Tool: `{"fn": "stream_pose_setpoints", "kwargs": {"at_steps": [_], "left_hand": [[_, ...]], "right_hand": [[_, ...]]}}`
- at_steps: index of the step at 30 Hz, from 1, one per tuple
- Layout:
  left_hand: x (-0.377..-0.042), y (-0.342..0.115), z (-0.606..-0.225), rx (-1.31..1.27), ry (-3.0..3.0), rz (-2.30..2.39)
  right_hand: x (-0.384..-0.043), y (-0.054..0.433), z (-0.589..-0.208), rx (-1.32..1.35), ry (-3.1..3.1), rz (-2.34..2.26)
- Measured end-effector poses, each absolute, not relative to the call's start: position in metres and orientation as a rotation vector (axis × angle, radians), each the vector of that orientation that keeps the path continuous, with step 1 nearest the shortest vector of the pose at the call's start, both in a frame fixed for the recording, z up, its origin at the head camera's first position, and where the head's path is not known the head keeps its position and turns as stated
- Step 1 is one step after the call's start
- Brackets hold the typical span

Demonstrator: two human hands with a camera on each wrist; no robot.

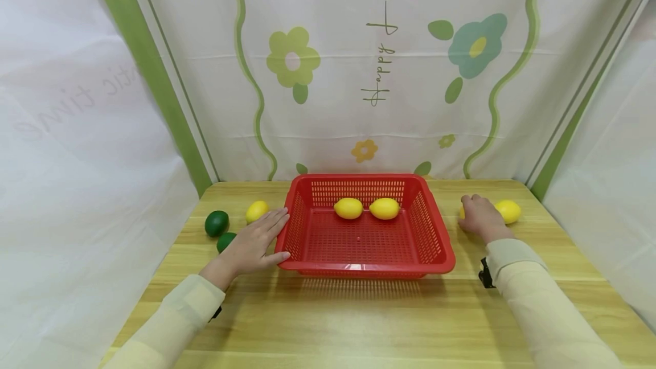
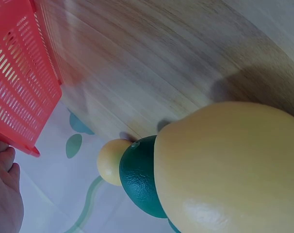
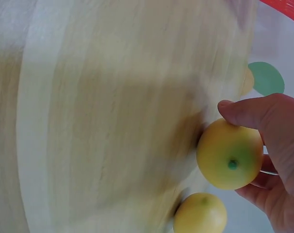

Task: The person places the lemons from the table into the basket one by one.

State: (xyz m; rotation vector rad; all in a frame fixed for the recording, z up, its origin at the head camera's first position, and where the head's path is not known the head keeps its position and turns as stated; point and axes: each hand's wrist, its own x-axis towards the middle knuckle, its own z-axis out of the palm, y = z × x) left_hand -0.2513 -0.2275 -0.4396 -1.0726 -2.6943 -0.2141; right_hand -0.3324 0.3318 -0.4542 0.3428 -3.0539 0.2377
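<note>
A red plastic basket (image 1: 359, 267) stands mid-table with two lemons, a left lemon (image 1: 348, 208) and a right lemon (image 1: 384, 208), lying in it near the back wall. My left hand (image 1: 251, 247) rests on the basket's left rim, its fingers extended and the thumb at the front corner. On the right of the table, my right hand (image 1: 482, 216) holds a lemon (image 3: 229, 154) between thumb and fingers. Close beside it lies another lemon (image 1: 508, 212); the head view mostly hides the held one.
Left of the basket lie a lemon (image 1: 257, 210) and two dark green fruits, one farther out (image 1: 217, 224), the other partly behind my left hand. A large yellow fruit (image 2: 234, 165) fills the near part of the left wrist view. A printed curtain (image 1: 328, 118) hangs behind the wooden table (image 1: 328, 329).
</note>
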Motion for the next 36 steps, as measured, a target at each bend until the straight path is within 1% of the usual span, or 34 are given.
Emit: {"fn": "stream_pose_setpoints", "kwargs": {"at_steps": [26,36], "left_hand": [[-0.2526,-0.2280,-0.4405,-1.108,-2.638,-0.225],[-0.2524,-0.2280,-0.4406,-1.086,-2.672,-0.215]], "right_hand": [[-0.3330,0.3307,-0.4625,0.319,-3.028,0.194],[-0.3327,0.3315,-0.4635,0.314,-3.021,0.175]]}}
